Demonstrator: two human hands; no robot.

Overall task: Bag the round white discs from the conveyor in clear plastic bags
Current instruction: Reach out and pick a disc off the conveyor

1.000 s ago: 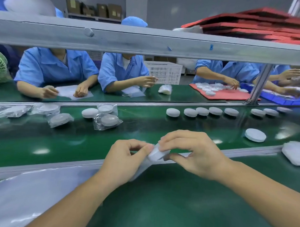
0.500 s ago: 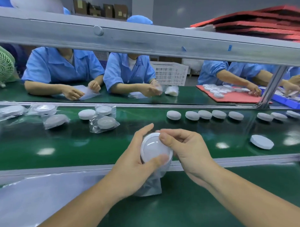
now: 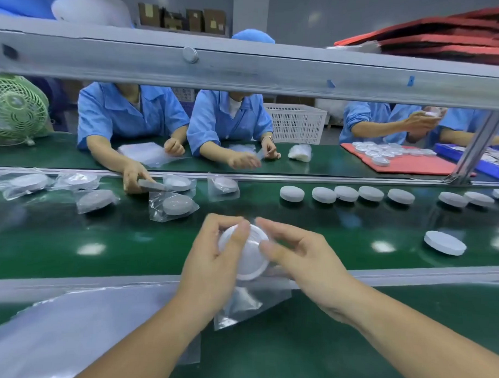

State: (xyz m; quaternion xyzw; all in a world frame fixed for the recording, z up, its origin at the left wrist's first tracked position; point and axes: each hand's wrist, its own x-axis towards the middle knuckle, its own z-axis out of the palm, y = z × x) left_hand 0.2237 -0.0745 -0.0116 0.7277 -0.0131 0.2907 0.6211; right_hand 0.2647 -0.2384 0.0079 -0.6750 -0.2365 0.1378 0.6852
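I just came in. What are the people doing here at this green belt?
It is a packing line. The camera wearer's left hand grips a white disc, with a clear bag hanging below it. The right hand is at the disc's edge; blur hides whether it grips. On the conveyor, bare discs wait in a row and bagged discs lie further left. The workers opposite handle bags and discs.

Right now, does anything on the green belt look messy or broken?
Nothing looks broken or spilled. One bare disc sits alone, nearer the camera, apart from the neat row of discs along the far side of the belt.
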